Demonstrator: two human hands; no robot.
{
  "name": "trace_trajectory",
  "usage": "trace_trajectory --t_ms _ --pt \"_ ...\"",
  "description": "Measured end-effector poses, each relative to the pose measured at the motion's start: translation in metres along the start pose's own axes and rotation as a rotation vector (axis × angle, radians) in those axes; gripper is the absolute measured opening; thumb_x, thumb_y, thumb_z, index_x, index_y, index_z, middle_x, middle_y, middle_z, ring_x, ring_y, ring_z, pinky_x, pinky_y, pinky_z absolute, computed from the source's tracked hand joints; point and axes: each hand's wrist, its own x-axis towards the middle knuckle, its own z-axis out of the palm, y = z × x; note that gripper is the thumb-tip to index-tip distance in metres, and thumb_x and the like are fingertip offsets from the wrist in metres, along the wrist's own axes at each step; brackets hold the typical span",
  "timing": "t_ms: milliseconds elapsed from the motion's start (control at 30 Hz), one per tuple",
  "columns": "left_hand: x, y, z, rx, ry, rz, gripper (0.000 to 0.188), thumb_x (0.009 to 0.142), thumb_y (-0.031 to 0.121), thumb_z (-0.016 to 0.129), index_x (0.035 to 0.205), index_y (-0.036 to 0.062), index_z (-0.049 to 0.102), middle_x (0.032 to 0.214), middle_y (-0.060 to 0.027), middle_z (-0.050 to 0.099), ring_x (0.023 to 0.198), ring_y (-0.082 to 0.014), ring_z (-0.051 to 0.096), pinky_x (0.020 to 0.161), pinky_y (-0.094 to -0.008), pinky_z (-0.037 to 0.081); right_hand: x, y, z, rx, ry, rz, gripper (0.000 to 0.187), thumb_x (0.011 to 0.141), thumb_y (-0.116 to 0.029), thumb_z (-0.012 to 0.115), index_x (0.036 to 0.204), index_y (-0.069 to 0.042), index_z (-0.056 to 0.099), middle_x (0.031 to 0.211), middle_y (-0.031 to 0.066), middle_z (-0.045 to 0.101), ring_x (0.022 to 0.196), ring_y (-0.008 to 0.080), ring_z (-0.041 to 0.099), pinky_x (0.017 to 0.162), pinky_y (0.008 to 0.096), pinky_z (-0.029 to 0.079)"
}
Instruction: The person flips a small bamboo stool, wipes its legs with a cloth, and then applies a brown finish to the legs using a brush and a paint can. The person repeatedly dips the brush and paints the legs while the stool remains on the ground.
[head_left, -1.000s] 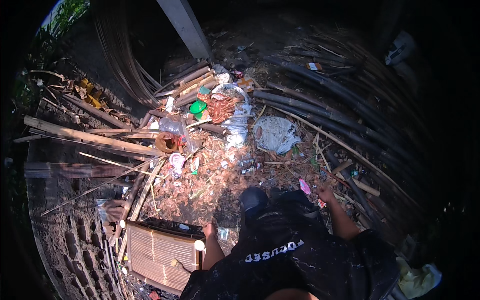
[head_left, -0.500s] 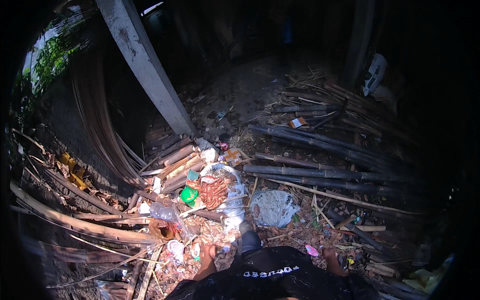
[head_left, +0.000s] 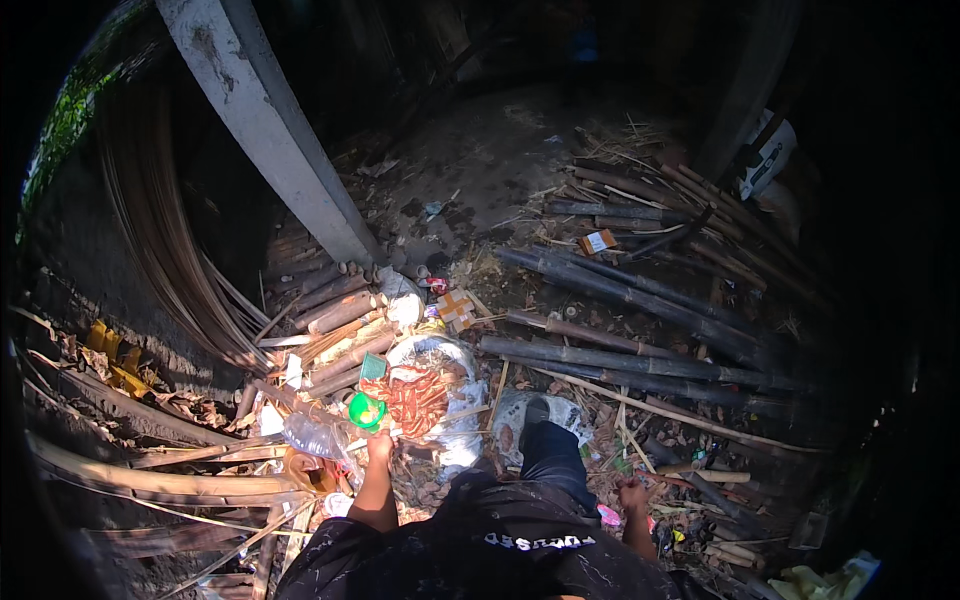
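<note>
Your left hand (head_left: 380, 447) reaching to the green cup (head_left: 365, 410) beside the clear litter bag (head_left: 432, 392), grip unclear, your right hand (head_left: 633, 495) low over leaves, fingers loosely curled, empty, bamboo poles (head_left: 640, 360) far right

Outdoor dump yard — bare ground. Bamboo poles (head_left: 640, 360), a concrete post (head_left: 270, 130), and strewn plastic litter (head_left: 430, 390) indicate it.

You stand on bare dirt ground (head_left: 500, 150) strewn with dark bamboo poles (head_left: 640, 295), cut log pieces (head_left: 335, 310), dry leaves, a clear plastic bottle (head_left: 312, 436) and bagged rubbish (head_left: 430, 390).
</note>
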Motion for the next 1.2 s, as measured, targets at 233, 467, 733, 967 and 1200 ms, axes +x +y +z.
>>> trace_trajectory --t_ms 233,467,733,967,1200 --pt "0.026 0.075 0.127 0.220 -0.025 0.138 0.031 0.096 0.026 0.053 0.078 0.0012 0.063 0.067 -0.0131 0.062 0.055 -0.0208 0.059 0.051 -0.0361 0.045 0.124 -0.028 -0.031 0.316 -0.458 0.541 0.006 0.088 -0.004 0.052 0.088 -0.010 0.052 0.066 0.0027 0.049 0.052 0.0173 0.049 0.047 0.0328 0.040" --pt "0.021 0.054 0.152 0.300 0.076 0.011 0.031 0.093 0.027 0.055 0.080 0.0000 0.064 0.071 -0.0152 0.063 0.059 -0.0238 0.060 0.056 -0.0380 0.046 0.184 -0.221 0.029 -0.242 -0.094 -0.100 0.015 0.089 -0.007 0.055 0.074 -0.004 0.056 0.063 0.0024 0.053 0.051 0.0118 0.047 0.047 0.0292 0.039" --pt "0.069 0.056 0.189 0.316 0.165 -0.058 0.032 0.091 0.028 0.057 0.082 -0.0015 0.065 0.074 -0.0175 0.065 0.063 -0.0272 0.062 0.061 -0.0402 0.047 0.236 -0.282 0.034 -0.493 0.115 -0.405 0.023 0.094 -0.015 0.056 0.075 -0.001 0.057 0.060 0.0035 0.052 0.059 0.0127 0.046 0.056 0.0316 0.039" --pt "0.207 0.134 0.238 0.356 0.279 -0.010 0.034 0.089 0.030 0.058 0.084 -0.0027 0.066 0.077 -0.0196 0.067 0.067 -0.0302 0.064 0.065 -0.0422 0.049 0.324 -0.247 0.112 -0.457 0.364 -0.401 0.030 0.096 -0.021 0.058 0.074 0.001 0.054 0.056 0.0049 0.049 0.057 0.0141 0.045 0.056 0.0329 0.038" --pt "0.413 0.314 0.254 0.246 0.640 0.179 0.053 0.087 0.034 0.066 0.126 -0.0021 0.058 0.113 -0.0213 0.065 0.110 -0.0319 0.061 0.095 -0.0388 0.045 0.487 -0.320 0.372 0.170 0.131 -0.203 0.023 0.091 -0.023 0.070 0.084 -0.005 0.059 0.071 0.0025 0.061 0.056 0.0107 0.053 0.051 0.0281 0.043"
